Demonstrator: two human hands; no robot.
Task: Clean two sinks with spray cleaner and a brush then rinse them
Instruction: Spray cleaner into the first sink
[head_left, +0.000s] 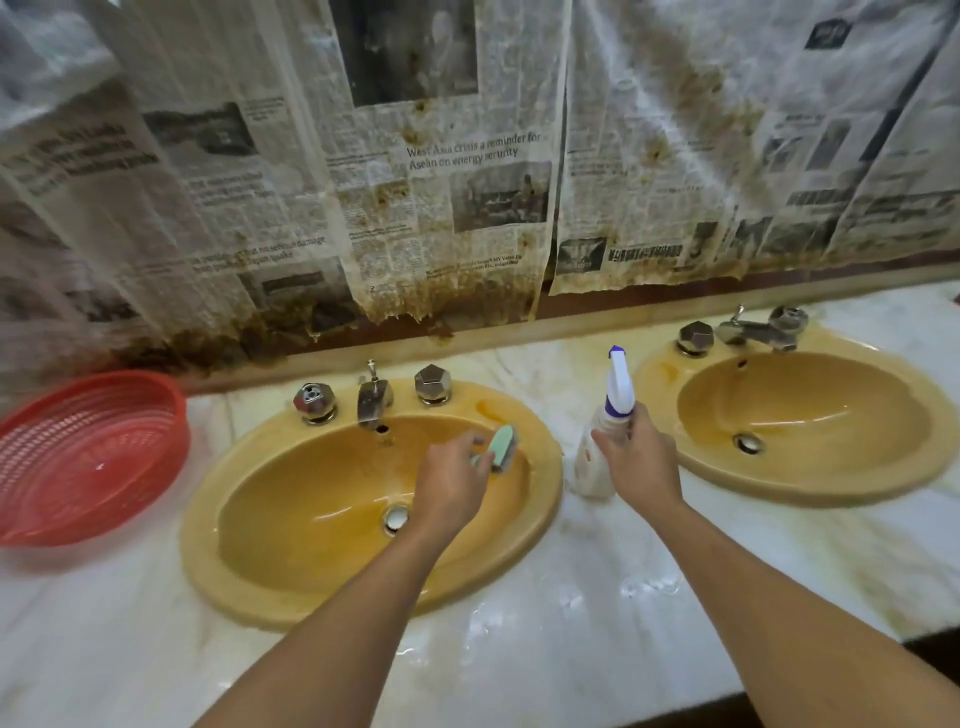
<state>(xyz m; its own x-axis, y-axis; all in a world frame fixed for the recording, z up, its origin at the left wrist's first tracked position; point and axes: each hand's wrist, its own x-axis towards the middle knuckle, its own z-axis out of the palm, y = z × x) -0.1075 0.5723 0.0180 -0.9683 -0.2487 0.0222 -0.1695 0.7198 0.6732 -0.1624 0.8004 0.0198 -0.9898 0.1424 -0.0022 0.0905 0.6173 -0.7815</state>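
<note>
Two mustard-yellow oval sinks are set in a white marble counter: the left sink (291, 551) in front of me and the right sink (810, 415) further right. My left hand (452, 478) holds a pale green brush (503, 447) against the right inner wall of the left sink. My right hand (641, 457) grips the neck of a white spray bottle (597, 457) with a purple-tipped nozzle, which stands upright on the counter between the sinks.
A red plastic basket (83, 457) sits on the counter at the far left. Each sink has chrome taps, the left set (371, 397) and the right set (753, 330). Stained newspaper (441, 182) covers the wall behind. The wet counter (597, 597) ends at a dark front edge.
</note>
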